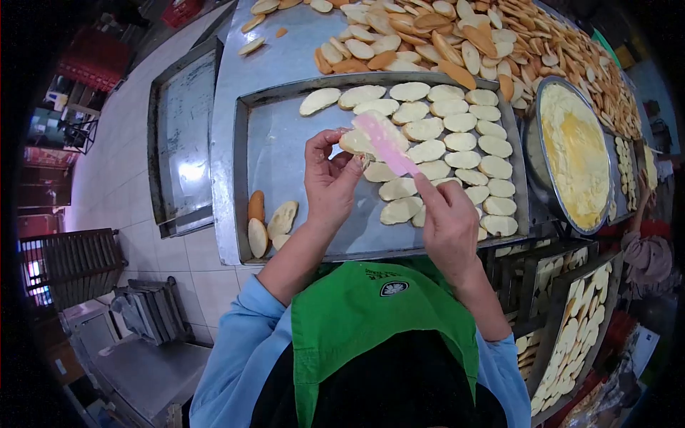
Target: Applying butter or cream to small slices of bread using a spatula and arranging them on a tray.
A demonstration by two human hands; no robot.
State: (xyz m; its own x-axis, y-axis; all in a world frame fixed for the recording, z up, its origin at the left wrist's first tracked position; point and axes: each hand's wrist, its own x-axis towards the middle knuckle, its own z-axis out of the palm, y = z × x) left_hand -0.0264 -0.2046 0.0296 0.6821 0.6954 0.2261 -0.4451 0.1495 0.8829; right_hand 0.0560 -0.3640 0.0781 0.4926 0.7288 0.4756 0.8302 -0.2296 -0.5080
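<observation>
My left hand [333, 179] holds a bread slice [354, 142] by its edge above a metal baking tray [299, 235]. In my right hand [448, 219] is a pink spatula [389, 150], its blade smeared with pale cream and lying over that slice. Cream-coated bread slices [459, 142] fill the tray's right part in rows, and a few more lie along its far side. Several slices without visible cream [258, 238] rest in the near left corner. Part of the held slice is hidden by the blade and my fingers.
A large heap of bread slices [471, 37] covers the table's far side. To the right stands a metal bowl of yellow cream [575, 160]. Filled trays [575, 331] are at the lower right, with another person's arm [639, 214] beyond. An outer tray [184, 144] sits left.
</observation>
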